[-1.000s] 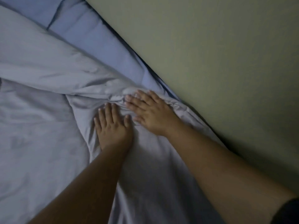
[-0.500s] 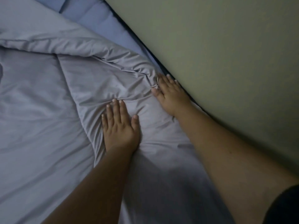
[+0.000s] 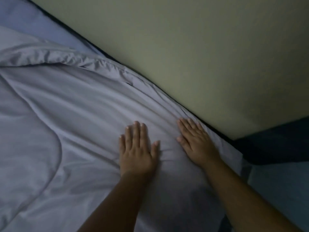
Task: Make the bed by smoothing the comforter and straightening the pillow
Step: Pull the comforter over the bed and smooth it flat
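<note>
A pale grey comforter [image 3: 70,114] covers most of the bed, with a rumpled folded edge [image 3: 55,56] running across the upper left. My left hand [image 3: 138,148] lies flat on the comforter, palm down, fingers together and holding nothing. To its right, my right hand [image 3: 194,141] presses flat on the comforter's edge, right beside the wall. A blue sheet [image 3: 33,22] shows beyond the fold at the top left. No pillow is in view.
A greenish wall [image 3: 209,56] runs diagonally along the bed's far side. A dark gap [image 3: 275,141] lies at the comforter's corner on the right, with a lighter bluish surface [image 3: 280,190] below it.
The bunched fold has been spread out; the comforter now lies much flatter. Both hands have slid back along it toward the corner, and the view has shifted right.
</note>
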A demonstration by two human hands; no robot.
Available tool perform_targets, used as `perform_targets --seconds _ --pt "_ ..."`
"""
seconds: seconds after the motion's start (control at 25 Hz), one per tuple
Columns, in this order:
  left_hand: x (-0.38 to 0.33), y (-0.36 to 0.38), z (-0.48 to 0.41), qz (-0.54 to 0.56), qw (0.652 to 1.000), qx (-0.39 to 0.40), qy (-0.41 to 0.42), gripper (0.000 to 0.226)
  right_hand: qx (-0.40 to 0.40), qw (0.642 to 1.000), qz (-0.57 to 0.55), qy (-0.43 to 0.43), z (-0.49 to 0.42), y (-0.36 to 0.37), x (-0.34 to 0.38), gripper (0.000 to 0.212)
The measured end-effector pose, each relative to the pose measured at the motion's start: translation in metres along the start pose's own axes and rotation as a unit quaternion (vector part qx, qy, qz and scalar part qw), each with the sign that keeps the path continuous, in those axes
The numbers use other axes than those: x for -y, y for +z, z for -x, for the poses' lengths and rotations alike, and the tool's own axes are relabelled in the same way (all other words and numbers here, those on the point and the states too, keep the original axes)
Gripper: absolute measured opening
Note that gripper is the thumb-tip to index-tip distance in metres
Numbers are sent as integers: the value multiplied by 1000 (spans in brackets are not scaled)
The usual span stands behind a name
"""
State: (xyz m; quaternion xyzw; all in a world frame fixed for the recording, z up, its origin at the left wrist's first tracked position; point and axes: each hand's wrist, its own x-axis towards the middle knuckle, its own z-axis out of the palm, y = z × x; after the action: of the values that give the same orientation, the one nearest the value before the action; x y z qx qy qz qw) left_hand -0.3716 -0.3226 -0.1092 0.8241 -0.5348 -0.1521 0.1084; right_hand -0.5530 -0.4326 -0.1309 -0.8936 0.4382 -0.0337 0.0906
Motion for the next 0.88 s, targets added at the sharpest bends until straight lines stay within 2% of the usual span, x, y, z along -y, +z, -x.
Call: perform_targets --seconds 0.12,0.24,0.36,0.44,0.52,0.64,0.88 --pt "2 15 11 -36 999 -21 15 71 1 998 -19 58 31 7 -20 65" --pt "4 20 0 -64 997 -18 25 71 6 997 -29 75 27 12 -28 62" --pt "4 8 5 -56 997 42 24 72 43 994 3 103 27 3 -15 64" --pt "9 -11 26 -44 996 79 26 80 82 985 18 151 33 -14 4 60" --pt "21 -36 57 -39 994 97 13 81 86 981 17 176 46 -33 43 60" --pt "52 -87 115 -28 993 109 -32 71 99 982 -16 157 70 -63 134 60" --pt "170 -209 281 -22 994 66 -82 70 122 986 -46 104 161 -108 363 61"
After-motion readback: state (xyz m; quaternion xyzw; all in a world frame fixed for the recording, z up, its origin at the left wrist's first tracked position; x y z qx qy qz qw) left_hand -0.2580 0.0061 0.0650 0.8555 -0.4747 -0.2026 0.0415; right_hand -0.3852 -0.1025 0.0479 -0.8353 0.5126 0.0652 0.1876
